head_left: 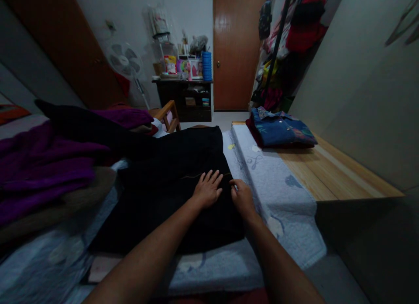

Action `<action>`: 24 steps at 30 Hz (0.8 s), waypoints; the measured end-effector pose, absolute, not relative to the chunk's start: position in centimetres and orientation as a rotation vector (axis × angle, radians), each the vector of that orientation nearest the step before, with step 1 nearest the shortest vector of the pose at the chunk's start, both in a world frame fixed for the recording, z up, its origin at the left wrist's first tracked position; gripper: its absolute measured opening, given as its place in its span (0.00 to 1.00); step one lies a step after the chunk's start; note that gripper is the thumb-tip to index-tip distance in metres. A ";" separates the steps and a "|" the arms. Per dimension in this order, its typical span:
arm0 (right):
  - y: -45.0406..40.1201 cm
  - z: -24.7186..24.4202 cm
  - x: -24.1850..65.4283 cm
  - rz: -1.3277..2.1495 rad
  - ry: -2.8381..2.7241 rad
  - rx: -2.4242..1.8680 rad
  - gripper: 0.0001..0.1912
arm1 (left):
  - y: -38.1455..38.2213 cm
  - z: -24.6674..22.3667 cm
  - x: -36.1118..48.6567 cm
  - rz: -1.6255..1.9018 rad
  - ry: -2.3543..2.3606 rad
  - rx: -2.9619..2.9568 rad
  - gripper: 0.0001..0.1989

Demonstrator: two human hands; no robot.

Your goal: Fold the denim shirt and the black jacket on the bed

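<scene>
A black garment [144, 203] lies spread over the patterned quilted cover in front of me, and a dark part of it seems to stretch to the upper left. My left hand [207, 190] rests flat on the cloth with its fingers apart, just below a thin brownish line. At the garment's right edge, my right hand [242, 197] has its thumb and fingers closed on the black fabric. A folded blue printed shirt [281, 127] lies on top of a dark red piece of clothing to the right, apart from both hands.
Purple clothing [49, 164] is heaped at the left. The light quilted cover [278, 195] drapes over a wooden board [334, 173] on the right. A standing fan [126, 62], a dark cabinet [170, 99] and a wooden door [235, 51] are at the back.
</scene>
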State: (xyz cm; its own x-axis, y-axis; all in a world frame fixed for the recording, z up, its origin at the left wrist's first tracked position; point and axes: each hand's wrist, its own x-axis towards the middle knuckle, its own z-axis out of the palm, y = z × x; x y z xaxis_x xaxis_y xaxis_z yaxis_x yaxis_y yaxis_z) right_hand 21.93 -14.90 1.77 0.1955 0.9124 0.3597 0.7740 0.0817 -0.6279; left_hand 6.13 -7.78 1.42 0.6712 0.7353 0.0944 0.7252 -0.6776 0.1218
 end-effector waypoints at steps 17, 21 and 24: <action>-11.7 2.8 23.5 0.154 -1.821 -1.961 0.09 | -7.5 3.6 6.0 0.429 1.238 2.699 0.13; -12.1 3.0 23.2 0.124 -1.865 -1.930 0.09 | -7.2 3.8 6.4 0.362 1.266 2.721 0.10; -12.6 2.8 23.0 0.108 -1.834 -1.924 0.08 | -7.5 3.5 6.1 0.372 1.237 2.731 0.12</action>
